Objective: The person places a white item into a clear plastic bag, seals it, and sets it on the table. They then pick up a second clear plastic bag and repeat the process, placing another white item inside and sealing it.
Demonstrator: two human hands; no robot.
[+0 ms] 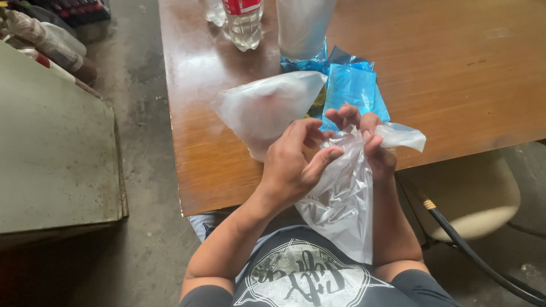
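Wooden table with bottle; your left hand and right hand both pinch clear plastic bag.

A plain back room or small workshop, used for packing by hand.

A worn wooden worktop stands on a stained concrete floor, with a scuffed metal cabinet, a cushioned chair and stacked plastic bags.
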